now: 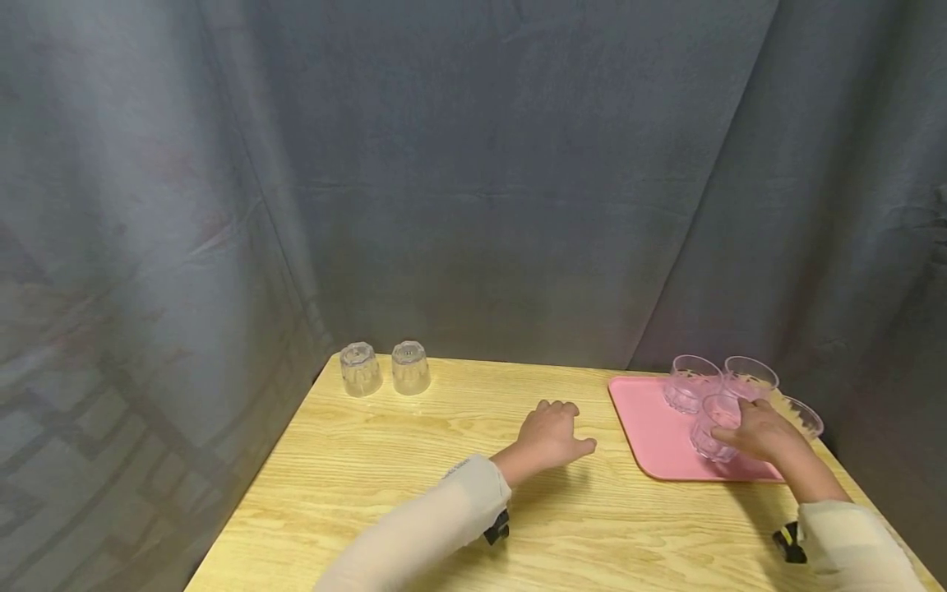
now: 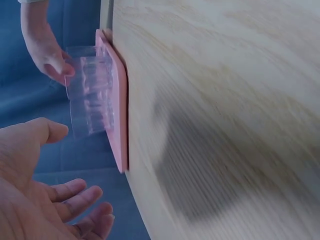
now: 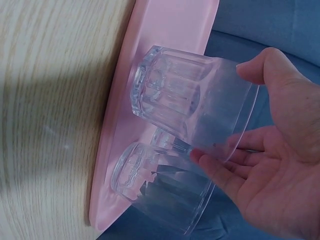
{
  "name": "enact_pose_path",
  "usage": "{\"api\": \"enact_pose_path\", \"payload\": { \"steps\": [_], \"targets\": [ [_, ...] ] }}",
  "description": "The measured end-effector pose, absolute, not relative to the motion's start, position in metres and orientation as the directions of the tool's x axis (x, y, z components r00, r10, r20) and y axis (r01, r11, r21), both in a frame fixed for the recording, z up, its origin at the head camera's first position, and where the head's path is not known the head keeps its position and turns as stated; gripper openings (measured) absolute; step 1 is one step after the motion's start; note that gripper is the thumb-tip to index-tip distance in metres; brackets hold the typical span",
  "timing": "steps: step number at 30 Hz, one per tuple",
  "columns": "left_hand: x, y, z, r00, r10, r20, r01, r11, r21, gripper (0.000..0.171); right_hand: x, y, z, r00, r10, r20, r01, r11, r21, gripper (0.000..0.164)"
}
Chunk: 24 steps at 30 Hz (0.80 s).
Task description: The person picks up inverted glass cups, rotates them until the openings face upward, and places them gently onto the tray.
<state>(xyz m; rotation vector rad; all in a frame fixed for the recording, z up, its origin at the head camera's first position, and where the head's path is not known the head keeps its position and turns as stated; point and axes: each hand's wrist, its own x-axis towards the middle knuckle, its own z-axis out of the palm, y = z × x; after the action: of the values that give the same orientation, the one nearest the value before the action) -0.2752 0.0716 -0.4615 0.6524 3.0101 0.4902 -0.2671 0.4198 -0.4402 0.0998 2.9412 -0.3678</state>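
Note:
On the pink tray (image 1: 642,415) at the table's right stand several clear tumblers, upright with wide rims. My right hand (image 1: 765,433) grips the front tumbler (image 3: 200,97) near its rim, thumb on one side and fingers on the other. Close beside it is another clear tumbler (image 3: 162,187) on the same tray. Behind are a back-left tumbler (image 1: 691,385) and a back-right tumbler (image 1: 750,378). Over the middle of the table, left of the tray, my left hand (image 1: 551,436) hangs with fingers spread and holds nothing.
Two clear tumblers, the left one (image 1: 361,370) and the right one (image 1: 410,368), stand upside down at the back left of the wooden table (image 1: 355,485). Grey curtains (image 1: 473,181) hang behind the table and along both sides.

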Motion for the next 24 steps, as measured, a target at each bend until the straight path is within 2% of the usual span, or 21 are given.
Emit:
{"api": "enact_pose_path", "payload": {
  "steps": [15,24],
  "targets": [
    [-0.278,0.038,-0.457,-0.928,0.372,0.027,0.362,0.881,0.306,0.061,-0.266,0.419,-0.441,-0.991,0.006,-0.133,0.036,0.973,-0.228,0.101],
    [-0.283,0.016,-0.451,-0.931,0.361,0.062,0.362,0.881,0.305,0.06,-0.267,0.421,-0.442,-0.994,-0.011,-0.105,0.012,0.977,-0.211,0.095]
  ]
}}
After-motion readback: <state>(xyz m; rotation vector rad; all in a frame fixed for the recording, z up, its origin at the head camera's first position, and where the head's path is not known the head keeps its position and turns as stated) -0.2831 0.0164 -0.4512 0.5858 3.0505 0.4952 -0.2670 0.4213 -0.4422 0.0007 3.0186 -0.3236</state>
